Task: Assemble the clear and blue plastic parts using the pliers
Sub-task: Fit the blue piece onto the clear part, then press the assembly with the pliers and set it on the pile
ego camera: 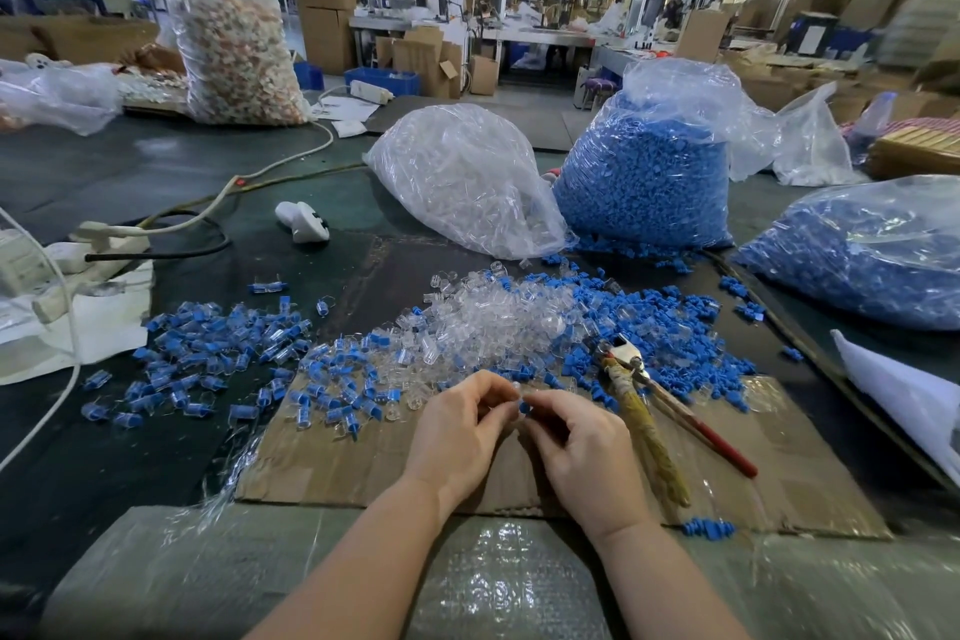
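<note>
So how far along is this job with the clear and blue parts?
Partly done. A spread of assembled pieces lies to the left. In hand: left hand and right hand pinch a clear part and a blue part; pliers lie untouched. Left: the loose pile and full bags.

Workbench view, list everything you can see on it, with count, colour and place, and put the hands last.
Loose clear parts: a heap, clear, centre of the bench.
Loose blue parts: a heap, blue, right of the clear heap.
Assembled pieces: many, blue and clear, left.
Pliers: one, taped yellowish handle and red handle, lying right of the hands.
Bag of clear parts: one, behind the heaps.
Bags of blue parts: two, right rear.
Cardboard sheet: one, brown, under the hands.
Left hand: pinches a clear part.
Right hand: pinches a blue part.
</note>
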Action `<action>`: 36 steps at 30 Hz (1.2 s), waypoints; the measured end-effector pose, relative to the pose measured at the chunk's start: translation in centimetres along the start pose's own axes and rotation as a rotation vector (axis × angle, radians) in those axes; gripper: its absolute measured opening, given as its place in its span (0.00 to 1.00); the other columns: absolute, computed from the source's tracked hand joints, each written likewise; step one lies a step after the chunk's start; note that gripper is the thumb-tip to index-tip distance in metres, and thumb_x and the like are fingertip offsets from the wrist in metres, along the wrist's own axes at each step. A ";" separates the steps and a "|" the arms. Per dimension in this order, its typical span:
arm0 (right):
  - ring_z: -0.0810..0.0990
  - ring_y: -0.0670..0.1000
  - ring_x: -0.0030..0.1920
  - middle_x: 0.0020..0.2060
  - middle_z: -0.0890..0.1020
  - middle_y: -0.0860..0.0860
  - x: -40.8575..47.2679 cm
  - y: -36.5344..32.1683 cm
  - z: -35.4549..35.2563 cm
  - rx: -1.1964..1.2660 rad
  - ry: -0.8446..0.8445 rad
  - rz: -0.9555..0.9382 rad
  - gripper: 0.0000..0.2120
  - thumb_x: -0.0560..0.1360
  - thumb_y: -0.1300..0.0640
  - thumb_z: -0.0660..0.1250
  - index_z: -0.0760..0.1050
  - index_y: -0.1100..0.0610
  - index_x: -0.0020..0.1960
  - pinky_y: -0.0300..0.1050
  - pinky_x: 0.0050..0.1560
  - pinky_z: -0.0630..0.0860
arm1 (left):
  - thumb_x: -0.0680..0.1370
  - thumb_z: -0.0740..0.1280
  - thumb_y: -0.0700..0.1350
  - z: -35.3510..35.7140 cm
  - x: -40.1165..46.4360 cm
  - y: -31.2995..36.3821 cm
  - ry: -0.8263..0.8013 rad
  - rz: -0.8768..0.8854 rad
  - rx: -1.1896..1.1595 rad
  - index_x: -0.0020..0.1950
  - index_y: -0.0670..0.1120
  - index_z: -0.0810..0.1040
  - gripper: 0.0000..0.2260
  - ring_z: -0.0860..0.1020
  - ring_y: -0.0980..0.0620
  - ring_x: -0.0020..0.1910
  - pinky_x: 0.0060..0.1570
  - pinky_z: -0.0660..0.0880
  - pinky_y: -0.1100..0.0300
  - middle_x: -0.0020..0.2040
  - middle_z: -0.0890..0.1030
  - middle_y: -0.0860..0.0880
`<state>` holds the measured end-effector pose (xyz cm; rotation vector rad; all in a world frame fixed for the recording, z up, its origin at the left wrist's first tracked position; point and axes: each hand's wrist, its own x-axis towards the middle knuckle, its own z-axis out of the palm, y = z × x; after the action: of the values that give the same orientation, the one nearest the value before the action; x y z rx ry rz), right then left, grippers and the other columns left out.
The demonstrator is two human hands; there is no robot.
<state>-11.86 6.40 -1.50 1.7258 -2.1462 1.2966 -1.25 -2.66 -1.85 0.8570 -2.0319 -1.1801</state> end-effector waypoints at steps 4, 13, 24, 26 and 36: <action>0.81 0.47 0.45 0.44 0.84 0.48 0.0 0.3 0.1 -0.004 -0.017 0.023 0.07 0.71 0.63 0.72 0.82 0.57 0.49 0.40 0.50 0.76 | 0.75 0.68 0.40 -0.1 0.0 0.1 -0.014 0.000 0.011 0.42 0.60 0.76 0.13 0.79 0.61 0.41 0.48 0.77 0.64 0.40 0.81 0.55; 0.80 0.46 0.47 0.46 0.83 0.46 -0.1 0.2 0.1 -0.012 -0.030 -0.016 0.11 0.71 0.62 0.72 0.81 0.55 0.53 0.44 0.51 0.78 | 0.74 0.70 0.39 -0.3 0.0 0.3 -0.010 -0.025 -0.042 0.44 0.52 0.79 0.07 0.78 0.58 0.38 0.42 0.75 0.68 0.38 0.81 0.52; 0.80 0.48 0.44 0.42 0.82 0.47 0.0 0.1 -0.1 -0.019 -0.021 -0.027 0.10 0.70 0.56 0.73 0.82 0.57 0.50 0.48 0.46 0.79 | 0.74 0.70 0.39 -0.3 -0.1 0.7 -0.014 -0.022 -0.050 0.42 0.55 0.77 0.10 0.77 0.62 0.36 0.40 0.73 0.72 0.37 0.81 0.54; 0.80 0.49 0.44 0.42 0.82 0.48 0.0 0.1 0.0 -0.023 -0.017 -0.031 0.09 0.70 0.56 0.73 0.82 0.57 0.49 0.48 0.45 0.79 | 0.74 0.70 0.38 -0.3 -0.1 0.7 -0.015 -0.024 -0.057 0.42 0.54 0.77 0.10 0.77 0.63 0.36 0.40 0.73 0.73 0.37 0.81 0.54; 0.80 0.49 0.43 0.41 0.82 0.47 0.1 0.0 0.0 -0.061 0.014 -0.040 0.09 0.70 0.53 0.73 0.82 0.57 0.47 0.48 0.44 0.79 | 0.74 0.69 0.40 -0.4 -0.1 0.7 -0.018 -0.005 -0.012 0.44 0.53 0.78 0.07 0.79 0.60 0.39 0.45 0.76 0.68 0.40 0.82 0.53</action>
<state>-11.85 6.33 -1.45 1.7220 -2.1096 1.2170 -1.05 -2.51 -1.12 0.8491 -2.0357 -1.2058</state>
